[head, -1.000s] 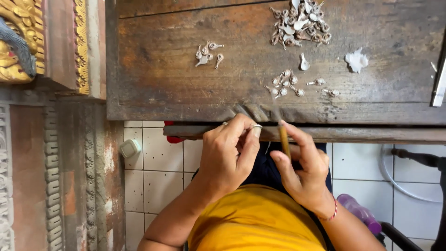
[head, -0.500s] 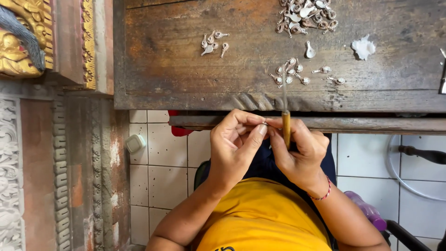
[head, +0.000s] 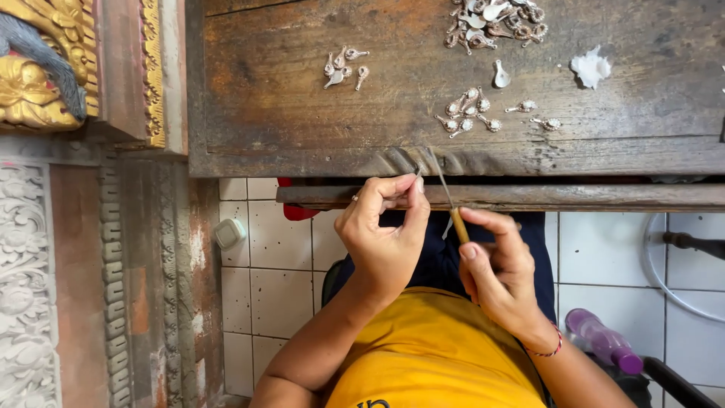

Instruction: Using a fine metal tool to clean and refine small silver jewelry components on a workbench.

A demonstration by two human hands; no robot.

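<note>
File (head: 451, 204) in right hand (head: 498, 272) slants up-left toward bench; left hand (head: 381, 234) pinches tiny piece.

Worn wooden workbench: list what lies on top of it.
On the worn wooden workbench lie clusters of small silver spoon-shaped pendants, a larger heap at the far edge, and a white crumpled scrap. The surface beyond the frame's top edge cannot be seen.

Piece pinched in left hand (head: 381, 234) grip: too small to tell, fingers cover it. Tool handle (head: 460, 225) partly buried in right hand (head: 498, 276). Far pile of metal bits (head: 495, 23) cut by top edge. Desk (head: 287, 113) cut top and right. Purple bottle (head: 604, 341) partly hidden.
</note>
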